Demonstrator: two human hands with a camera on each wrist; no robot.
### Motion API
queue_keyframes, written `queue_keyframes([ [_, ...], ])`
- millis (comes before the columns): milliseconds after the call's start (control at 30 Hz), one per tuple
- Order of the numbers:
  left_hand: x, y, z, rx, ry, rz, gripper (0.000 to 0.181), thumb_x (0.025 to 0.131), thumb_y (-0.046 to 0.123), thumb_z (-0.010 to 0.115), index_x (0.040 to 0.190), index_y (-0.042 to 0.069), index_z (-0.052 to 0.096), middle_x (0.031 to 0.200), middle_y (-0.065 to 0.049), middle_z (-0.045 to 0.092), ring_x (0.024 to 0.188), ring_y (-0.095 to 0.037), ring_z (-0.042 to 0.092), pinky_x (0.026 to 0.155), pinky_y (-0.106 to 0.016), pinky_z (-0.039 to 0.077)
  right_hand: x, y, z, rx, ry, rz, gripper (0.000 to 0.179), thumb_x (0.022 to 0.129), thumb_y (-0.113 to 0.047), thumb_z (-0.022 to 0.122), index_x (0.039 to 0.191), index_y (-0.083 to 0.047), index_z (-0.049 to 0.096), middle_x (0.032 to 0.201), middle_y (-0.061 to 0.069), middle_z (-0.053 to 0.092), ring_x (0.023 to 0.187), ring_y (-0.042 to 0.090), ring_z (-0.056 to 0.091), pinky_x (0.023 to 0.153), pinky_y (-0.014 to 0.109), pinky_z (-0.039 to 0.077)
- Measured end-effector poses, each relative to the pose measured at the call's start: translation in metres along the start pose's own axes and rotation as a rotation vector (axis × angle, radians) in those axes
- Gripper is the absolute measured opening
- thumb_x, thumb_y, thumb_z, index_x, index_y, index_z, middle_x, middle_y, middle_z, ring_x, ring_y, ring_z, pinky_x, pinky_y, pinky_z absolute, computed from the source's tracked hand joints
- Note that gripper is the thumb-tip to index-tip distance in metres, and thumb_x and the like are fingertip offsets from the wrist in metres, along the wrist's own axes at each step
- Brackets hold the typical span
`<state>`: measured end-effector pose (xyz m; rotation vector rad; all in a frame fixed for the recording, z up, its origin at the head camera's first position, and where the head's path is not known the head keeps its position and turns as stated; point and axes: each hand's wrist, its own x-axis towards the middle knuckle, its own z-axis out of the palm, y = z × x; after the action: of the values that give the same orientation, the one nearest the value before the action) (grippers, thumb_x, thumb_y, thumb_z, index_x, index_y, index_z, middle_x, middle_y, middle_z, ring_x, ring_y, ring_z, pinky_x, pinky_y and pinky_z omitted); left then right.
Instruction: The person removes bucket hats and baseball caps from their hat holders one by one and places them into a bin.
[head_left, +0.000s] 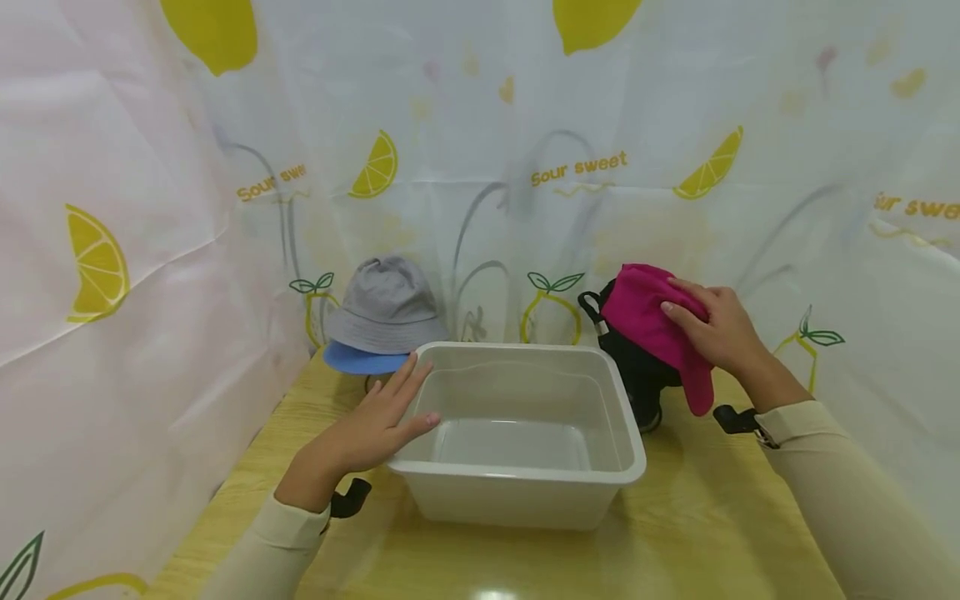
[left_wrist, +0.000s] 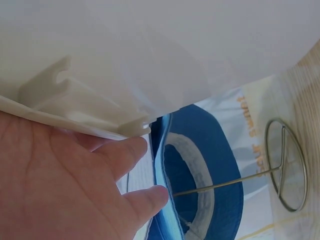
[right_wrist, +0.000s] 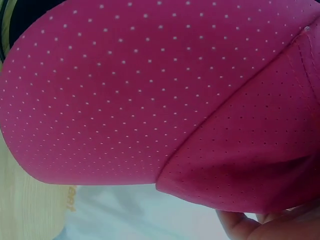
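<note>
On the table stands a white plastic basin (head_left: 517, 477), its inside visible with nothing in it. My left hand (head_left: 375, 429) lies along the basin's left rim, fingers spread and fairly straight, touching it. At the right, my right hand (head_left: 720, 325) grips the crown of a pink baseball cap (head_left: 645, 304) between thumb and fingers. The cap's brim points down, and small perforations dot its fabric (right_wrist: 125, 95) in the right wrist view. Directly under the cap is a black item (head_left: 637, 367) with a strap loop; its kind is partly hidden.
Behind the basin's left corner, a grey bucket hat (head_left: 390, 292) sits over a blue hat (head_left: 360, 360). A wire stand (left_wrist: 286, 165) holds them up. White lemon-print cloth (head_left: 480, 233) hangs around the back and sides of the wooden table (head_left: 720, 500).
</note>
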<state>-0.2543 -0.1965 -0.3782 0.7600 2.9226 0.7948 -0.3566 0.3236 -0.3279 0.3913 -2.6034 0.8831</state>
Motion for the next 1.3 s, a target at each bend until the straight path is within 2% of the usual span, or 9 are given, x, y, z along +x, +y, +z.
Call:
queue_keyframes([
  [167,0.000,0.002,-0.002,-0.013,0.000,0.000,0.082,0.105,0.062,0.044,0.169,0.026,0.006,0.176,-0.005,-0.007,0.161,-0.033,0.006,0.123,-0.070,0.001,0.001,0.000,0.002,0.006,0.033,0.013,0.058,0.105,-0.046,0.055,0.154,-0.017,0.051,0.142,0.035,0.041,0.131,0.049,0.037,0.090,0.065,0.044],
  [333,-0.001,0.002,-0.001,-0.032,-0.010,-0.014,0.085,0.102,0.065,0.048,0.168,0.033,0.003,0.175,-0.004,-0.008,0.161,-0.034,0.008,0.123,-0.069,0.001,0.000,0.002,0.006,-0.001,0.093,0.012,0.052,0.106,-0.042,0.055,0.146,-0.010,0.060,0.134,0.033,0.046,0.127,0.048,0.040,0.090,0.063,0.042],
  [500,-0.001,0.002,0.000,-0.036,-0.012,-0.024,0.090,0.099,0.067,0.052,0.168,0.033,0.005,0.175,-0.003,-0.009,0.160,-0.032,0.011,0.124,-0.068,0.001,0.000,0.003,0.008,-0.045,0.195,-0.019,0.047,0.107,-0.034,0.052,0.119,0.006,0.071,0.125,0.033,0.050,0.121,0.048,0.044,0.085,0.064,0.043],
  [600,0.000,0.001,0.000,-0.032,-0.010,-0.023,0.091,0.099,0.068,0.053,0.168,0.033,0.005,0.175,-0.003,-0.009,0.160,-0.032,0.014,0.124,-0.068,0.000,0.000,0.002,0.008,-0.064,0.245,-0.036,0.046,0.106,-0.032,0.052,0.111,0.009,0.072,0.122,0.033,0.051,0.119,0.047,0.045,0.084,0.065,0.045],
  [767,0.000,0.001,-0.001,-0.034,-0.015,-0.028,0.093,0.097,0.069,0.055,0.167,0.035,0.004,0.175,-0.003,-0.009,0.159,-0.033,0.016,0.124,-0.067,0.000,0.000,-0.001,0.005,-0.064,0.304,-0.034,0.047,0.106,-0.031,0.051,0.110,0.011,0.072,0.120,0.033,0.052,0.115,0.047,0.047,0.085,0.064,0.044],
  [900,0.001,0.002,-0.002,-0.044,-0.022,-0.024,0.095,0.096,0.068,0.057,0.168,0.032,0.005,0.175,-0.003,-0.010,0.160,-0.033,0.015,0.124,-0.068,0.000,-0.001,-0.004,0.001,-0.049,0.325,-0.022,0.047,0.107,-0.031,0.050,0.104,0.011,0.071,0.121,0.032,0.051,0.114,0.047,0.048,0.087,0.064,0.043],
  [1033,0.001,0.002,-0.003,-0.055,-0.029,-0.020,0.097,0.096,0.067,0.059,0.168,0.031,0.005,0.175,-0.003,-0.011,0.160,-0.033,0.015,0.124,-0.068,0.000,-0.001,-0.007,0.000,-0.023,0.328,-0.024,0.047,0.108,-0.030,0.049,0.090,0.010,0.066,0.120,0.031,0.053,0.114,0.047,0.050,0.088,0.063,0.042],
  [1133,0.000,0.002,-0.004,-0.051,-0.032,-0.019,0.098,0.095,0.067,0.060,0.168,0.033,0.004,0.175,-0.003,-0.011,0.160,-0.033,0.015,0.124,-0.068,0.001,-0.001,-0.008,-0.001,0.006,0.294,-0.029,0.048,0.110,-0.031,0.047,0.098,0.010,0.068,0.125,0.032,0.054,0.119,0.048,0.049,0.095,0.065,0.041],
  [1300,0.001,0.002,-0.003,-0.039,-0.027,-0.005,0.102,0.093,0.067,0.062,0.168,0.029,0.005,0.175,-0.005,-0.010,0.159,-0.034,0.016,0.124,-0.068,0.002,0.000,-0.007,-0.006,0.033,0.208,0.020,0.054,0.113,-0.037,0.037,0.135,0.007,0.060,0.142,0.034,0.050,0.132,0.054,0.045,0.106,0.072,0.035],
])
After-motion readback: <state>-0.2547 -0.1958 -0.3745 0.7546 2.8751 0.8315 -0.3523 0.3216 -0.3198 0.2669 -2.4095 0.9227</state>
